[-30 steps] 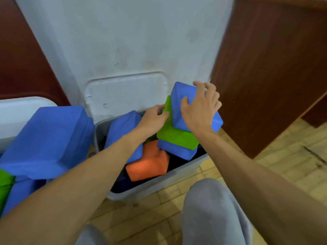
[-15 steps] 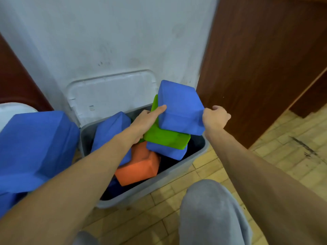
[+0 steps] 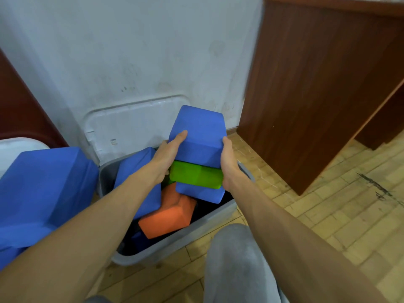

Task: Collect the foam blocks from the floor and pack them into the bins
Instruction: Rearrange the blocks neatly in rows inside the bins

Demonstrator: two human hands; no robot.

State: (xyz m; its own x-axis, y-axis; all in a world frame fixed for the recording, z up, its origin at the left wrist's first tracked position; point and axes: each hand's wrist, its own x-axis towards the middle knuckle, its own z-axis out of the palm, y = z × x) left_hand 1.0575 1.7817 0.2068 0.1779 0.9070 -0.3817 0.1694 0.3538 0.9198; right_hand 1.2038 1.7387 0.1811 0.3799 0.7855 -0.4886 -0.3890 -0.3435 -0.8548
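White lid (image 3: 131, 125) behind centre grey bin (image 3: 175, 244) with orange block (image 3: 168, 217), green block (image 3: 194, 177); left hand (image 3: 168, 154), right hand (image 3: 228, 162) round top blue block (image 3: 197, 134).

Large blue block (image 3: 43, 189) partly off-frame left

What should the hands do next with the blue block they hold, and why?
Probably press it down: left hand and right hand grip the top blue block, stacked on the green block above the rim of the bin.
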